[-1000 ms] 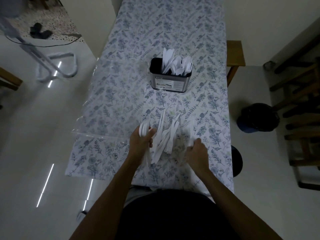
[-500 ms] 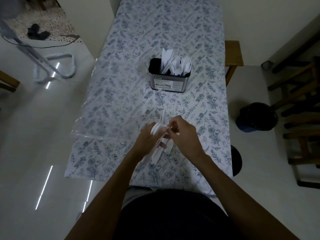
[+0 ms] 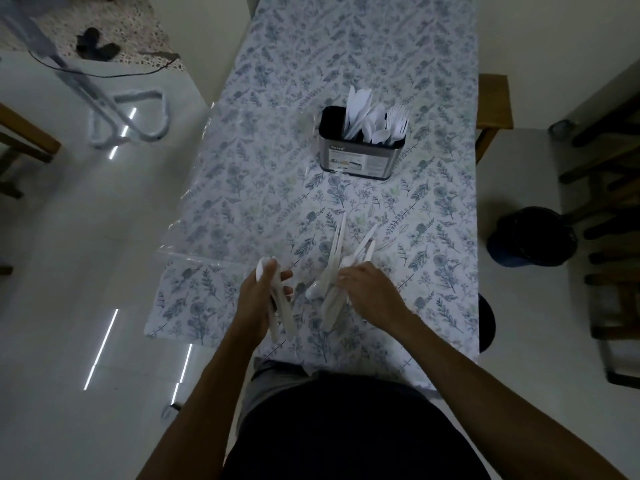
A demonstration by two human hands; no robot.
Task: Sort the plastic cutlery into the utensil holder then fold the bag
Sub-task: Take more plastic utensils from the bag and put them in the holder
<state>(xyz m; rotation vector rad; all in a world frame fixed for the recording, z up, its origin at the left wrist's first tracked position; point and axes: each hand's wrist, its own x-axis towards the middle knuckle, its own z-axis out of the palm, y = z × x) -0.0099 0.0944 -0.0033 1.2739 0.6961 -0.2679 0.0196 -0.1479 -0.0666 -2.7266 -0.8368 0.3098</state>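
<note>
Several white spoons (image 3: 273, 299) gathered in left hand (image 3: 258, 299), bowls poking up past the thumb, handles trailing down toward the table edge; fingers curled round the bunch, seemingly to collect one kind before a single trip to the holder. Right hand (image 3: 369, 289) down on the loose pile of cutlery (image 3: 341, 268), fingertips among the pieces near a fork head; whether anything is actually pinched, cannot tell. Pile fanned out on the floral tablecloth (image 3: 433, 209) just in front of the body, handles pointing away, within easy reach of both hands. Utensil holder (image 3: 360, 157) farther up the table, well apart from the pile, already carrying knives, spoons and forks upright; leftmost compartment looks dark and empty. Clear bag (image 3: 221, 202) flat on the left side, overhanging the table edge, not yet folded. Sorting probably around midway.
</note>
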